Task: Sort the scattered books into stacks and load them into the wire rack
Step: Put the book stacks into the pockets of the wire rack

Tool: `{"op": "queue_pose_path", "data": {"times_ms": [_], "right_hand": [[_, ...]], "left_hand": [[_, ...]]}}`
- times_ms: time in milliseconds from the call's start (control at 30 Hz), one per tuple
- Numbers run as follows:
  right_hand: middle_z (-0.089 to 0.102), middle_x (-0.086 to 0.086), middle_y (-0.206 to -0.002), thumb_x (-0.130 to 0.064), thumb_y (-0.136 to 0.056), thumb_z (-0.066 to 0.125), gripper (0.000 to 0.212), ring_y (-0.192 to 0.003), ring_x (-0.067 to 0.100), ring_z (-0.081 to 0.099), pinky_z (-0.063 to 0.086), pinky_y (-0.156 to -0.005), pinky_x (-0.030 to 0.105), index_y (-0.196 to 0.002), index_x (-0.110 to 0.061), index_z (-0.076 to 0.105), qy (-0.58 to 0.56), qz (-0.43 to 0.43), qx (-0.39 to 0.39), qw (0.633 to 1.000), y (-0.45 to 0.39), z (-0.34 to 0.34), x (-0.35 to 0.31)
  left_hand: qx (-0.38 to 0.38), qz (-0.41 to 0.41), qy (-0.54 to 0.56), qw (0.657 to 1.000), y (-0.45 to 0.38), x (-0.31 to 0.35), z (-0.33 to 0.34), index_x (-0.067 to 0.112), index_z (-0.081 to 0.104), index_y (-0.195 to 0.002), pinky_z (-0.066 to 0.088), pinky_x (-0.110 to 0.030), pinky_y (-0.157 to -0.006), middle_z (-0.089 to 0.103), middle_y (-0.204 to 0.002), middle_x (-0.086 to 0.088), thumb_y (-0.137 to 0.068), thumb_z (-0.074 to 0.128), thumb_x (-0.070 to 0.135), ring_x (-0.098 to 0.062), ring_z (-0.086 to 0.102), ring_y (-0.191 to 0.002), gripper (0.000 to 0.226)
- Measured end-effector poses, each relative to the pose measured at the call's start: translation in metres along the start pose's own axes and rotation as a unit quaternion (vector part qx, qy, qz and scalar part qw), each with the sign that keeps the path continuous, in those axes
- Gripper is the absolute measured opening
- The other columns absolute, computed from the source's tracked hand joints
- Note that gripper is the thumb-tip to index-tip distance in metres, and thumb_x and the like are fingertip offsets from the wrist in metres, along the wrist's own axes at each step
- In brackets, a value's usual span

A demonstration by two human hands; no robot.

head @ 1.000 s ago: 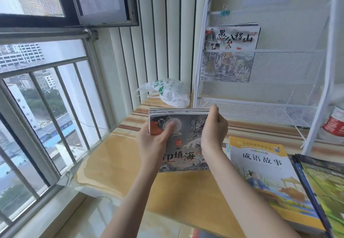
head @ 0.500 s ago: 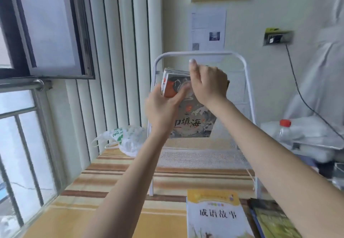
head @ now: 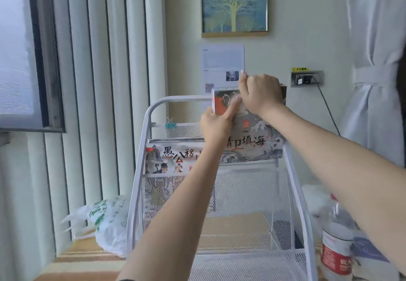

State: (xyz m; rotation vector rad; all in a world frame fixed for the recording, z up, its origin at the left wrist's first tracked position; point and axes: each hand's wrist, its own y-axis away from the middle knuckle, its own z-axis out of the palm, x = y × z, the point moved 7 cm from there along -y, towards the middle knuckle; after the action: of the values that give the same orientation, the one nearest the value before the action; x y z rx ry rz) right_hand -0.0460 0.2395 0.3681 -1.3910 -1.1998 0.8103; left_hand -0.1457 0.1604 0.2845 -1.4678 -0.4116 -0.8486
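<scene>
Since a second ago you've lifted the stack of books (head: 248, 140) off the tabletop and carried it up to the wire rack (head: 140, 170); it now hangs upright at the rack's top tier, right half.

Step in hand: loading. Stack not yet seated — its lower edge sits about level with the top basket's front rail; can't tell whether it has cleared into the pocket.

Left hand (head: 216, 124): clamped on the stack's left edge, thumb pressed across the front cover, fingers hidden behind. Right hand (head: 260, 98): closed over the top edge, knuckles toward you, pinching the stack from above.

Books already in the rack (head: 173, 157) fill the left of the same tier, touching or just beside your stack; the left forearm hides the join.

Next move, by my read: lower the stack straight down behind the front rail, keep the covers squeezed so none splay, slide the left hand clear first.
</scene>
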Motion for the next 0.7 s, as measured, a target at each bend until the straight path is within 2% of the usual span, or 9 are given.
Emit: {"op": "queue_pose_path", "data": {"times_ms": [100,133,200,267,300,367,467,533,700], "right_hand": [[0.026,-0.001,-0.037,-0.019,-0.097,0.031,0.058,-0.034,0.018,0.028,0.01,-0.045,0.017,-0.042,-0.007,0.045,0.012,-0.008,-0.025,1.0,0.02,0.021,0.005],[0.025,-0.003,-0.036,-0.02,-0.097,0.031,0.058,-0.033,0.017,0.026,0.01,-0.045,0.017,-0.04,-0.01,0.041,0.014,-0.004,-0.03,0.999,0.026,0.026,0.005],[0.022,-0.006,-0.035,-0.021,-0.097,0.028,0.058,-0.031,0.013,0.023,0.011,-0.044,0.017,-0.04,-0.017,0.03,0.014,-0.004,-0.045,0.999,0.037,0.035,0.005],[0.028,-0.003,-0.037,-0.023,-0.097,0.025,0.056,-0.033,0.016,0.028,0.011,-0.044,0.018,-0.041,-0.018,0.03,0.007,0.003,-0.068,0.998,0.048,0.045,0.006],[0.03,-0.002,-0.039,-0.024,-0.097,0.024,0.056,-0.035,0.018,0.03,0.012,-0.044,0.019,-0.043,-0.017,0.033,0.0,0.014,-0.077,0.997,0.053,0.049,0.007],[0.031,0.0,-0.041,-0.026,-0.096,0.022,0.057,-0.037,0.019,0.031,0.012,-0.044,0.021,-0.045,-0.013,0.042,-0.007,0.033,-0.089,0.995,0.064,0.057,0.009],[0.037,0.004,-0.044,-0.027,-0.098,0.021,0.061,-0.037,0.017,0.029,0.012,-0.045,0.022,-0.047,-0.008,0.049,0.018,0.032,-0.122,0.992,0.08,0.069,0.007],[0.038,0.003,-0.045,-0.026,-0.101,0.025,0.062,-0.04,0.02,0.035,0.016,-0.045,0.024,-0.047,-0.007,0.051,0.027,0.035,-0.14,0.989,0.091,0.075,0.007],[0.041,0.005,-0.045,-0.025,-0.101,0.027,0.058,-0.045,0.024,0.043,0.022,-0.048,0.028,-0.05,-0.01,0.048,0.02,0.055,-0.149,0.987,0.098,0.075,0.006]], "left_hand": [[-0.032,0.035,-0.052,0.998,0.004,-0.023,0.005,0.024,0.044,-0.056,0.033,-0.019,-0.045,0.048,-0.051,0.012,-0.075,0.069,0.059,-0.002,0.041,-0.043,0.047],[-0.044,0.055,-0.095,0.993,0.006,-0.027,0.003,0.022,0.05,-0.064,0.037,-0.022,-0.049,0.054,-0.057,0.011,-0.075,0.068,0.061,-0.005,0.048,-0.05,0.044],[-0.049,0.1,-0.21,0.971,0.009,-0.032,-0.002,0.016,0.055,-0.085,0.046,-0.03,-0.064,0.064,-0.076,0.003,-0.072,0.064,0.068,-0.016,0.06,-0.071,0.054],[-0.03,0.145,-0.316,0.937,0.014,-0.032,-0.009,0.014,0.049,-0.09,0.035,-0.037,-0.081,0.067,-0.09,-0.005,-0.069,0.059,0.075,-0.025,0.057,-0.094,0.065],[-0.027,0.16,-0.346,0.924,0.017,-0.032,-0.011,0.016,0.044,-0.088,0.028,-0.038,-0.082,0.067,-0.092,-0.007,-0.067,0.057,0.078,-0.025,0.053,-0.099,0.066],[-0.041,0.168,-0.374,0.911,0.02,-0.034,-0.012,0.017,0.04,-0.088,0.024,-0.04,-0.082,0.067,-0.095,-0.007,-0.064,0.057,0.079,-0.025,0.049,-0.103,0.069],[-0.076,0.178,-0.38,0.905,0.019,-0.04,-0.012,0.017,0.044,-0.11,0.027,-0.04,-0.088,0.061,-0.112,-0.001,-0.06,0.065,0.076,-0.025,0.043,-0.11,0.08],[-0.094,0.208,-0.402,0.887,0.02,-0.041,-0.012,0.023,0.045,-0.118,0.028,-0.04,-0.089,0.056,-0.115,0.001,-0.061,0.067,0.073,-0.025,0.043,-0.109,0.079],[-0.109,0.23,-0.458,0.852,0.023,-0.042,-0.01,0.021,0.054,-0.102,0.026,-0.039,-0.088,0.051,-0.106,-0.006,-0.067,0.06,0.073,-0.027,0.042,-0.104,0.063]]}}
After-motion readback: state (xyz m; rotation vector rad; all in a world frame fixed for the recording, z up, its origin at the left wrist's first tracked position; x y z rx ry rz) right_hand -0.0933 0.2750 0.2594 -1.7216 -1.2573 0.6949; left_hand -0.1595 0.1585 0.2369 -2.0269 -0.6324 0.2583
